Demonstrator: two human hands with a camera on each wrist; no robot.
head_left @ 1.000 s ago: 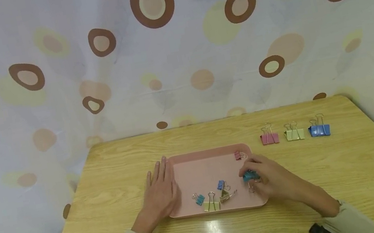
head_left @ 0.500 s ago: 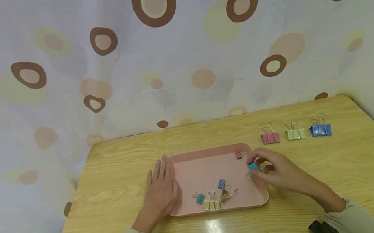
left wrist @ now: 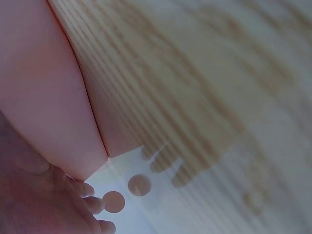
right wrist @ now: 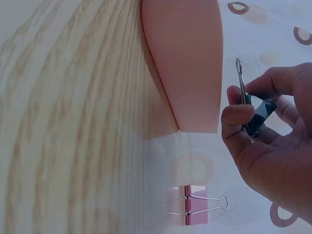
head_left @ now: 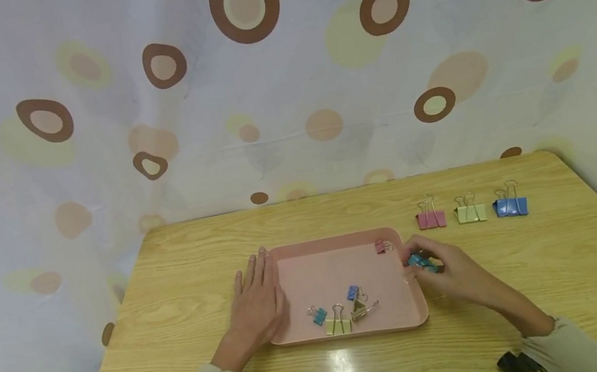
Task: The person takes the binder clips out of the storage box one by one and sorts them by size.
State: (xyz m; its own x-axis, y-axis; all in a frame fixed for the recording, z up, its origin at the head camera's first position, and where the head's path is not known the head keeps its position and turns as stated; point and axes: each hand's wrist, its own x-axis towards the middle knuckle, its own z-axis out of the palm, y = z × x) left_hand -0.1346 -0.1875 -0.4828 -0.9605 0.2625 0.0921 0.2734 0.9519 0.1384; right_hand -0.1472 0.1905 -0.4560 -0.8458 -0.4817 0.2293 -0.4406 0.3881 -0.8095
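My right hand (head_left: 453,270) pinches a teal binder clip (head_left: 421,262) between thumb and fingers, over the right rim of the pink tray (head_left: 314,279). In the right wrist view the clip's dark body (right wrist: 262,116) shows between the fingers, its wire handle sticking out past them. My left hand (head_left: 254,308) lies with straight fingers along the tray's left edge. Inside the tray are a small teal clip (head_left: 319,316), a yellow clip (head_left: 338,326), a small blue clip (head_left: 353,292), an olive clip (head_left: 359,309) and a small pink clip (head_left: 380,246).
Beyond the tray, at the back right of the wooden table (head_left: 195,239), a large pink clip (head_left: 431,220), a pale yellow clip (head_left: 471,214) and a blue clip (head_left: 511,207) stand in a row. A patterned curtain (head_left: 281,83) hangs behind the table.
My right hand has lifted the teal binder clip from the tray's right side and carried it rightward to the rim, turning it. The left hand stays where it was.
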